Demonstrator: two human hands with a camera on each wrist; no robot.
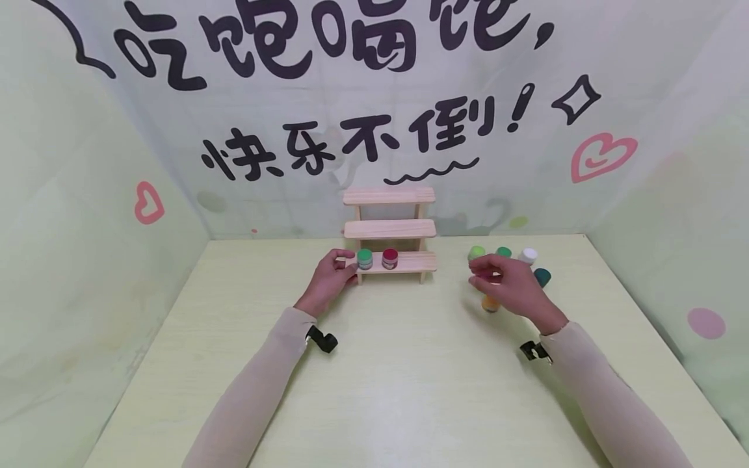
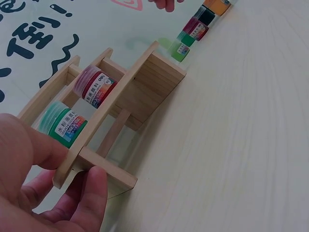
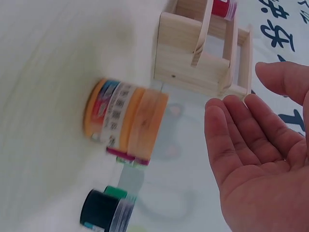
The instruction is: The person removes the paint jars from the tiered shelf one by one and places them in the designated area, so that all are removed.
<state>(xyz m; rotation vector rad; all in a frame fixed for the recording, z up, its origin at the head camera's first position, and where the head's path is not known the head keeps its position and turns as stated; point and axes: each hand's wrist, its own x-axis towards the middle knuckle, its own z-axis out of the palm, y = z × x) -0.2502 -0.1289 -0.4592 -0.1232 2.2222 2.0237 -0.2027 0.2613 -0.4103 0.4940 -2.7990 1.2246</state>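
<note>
My left hand [image 1: 328,284] grips the left end of the lowest step of a three-step wooden rack [image 1: 389,229]. In the left wrist view the thumb lies at the step's top side and the fingers reach underneath. A paint jar with a green lid [image 2: 67,126] stands on that step near the thumb, and a dark red paint jar [image 2: 99,89] stands beside it. My right hand [image 1: 515,289] hovers over a group of paint jars with nothing in its grasp. Closest below it is an orange paint jar [image 3: 126,116], apart from the fingers.
Around the right hand stand a light green jar [image 1: 476,252], a green-lidded jar [image 1: 504,251], a white-lidded jar [image 1: 528,255] and a dark teal jar [image 1: 543,277]. Another, dark red jar [image 2: 198,29] shows among them. A printed cloth [image 1: 281,214] hangs behind the table [image 1: 398,377].
</note>
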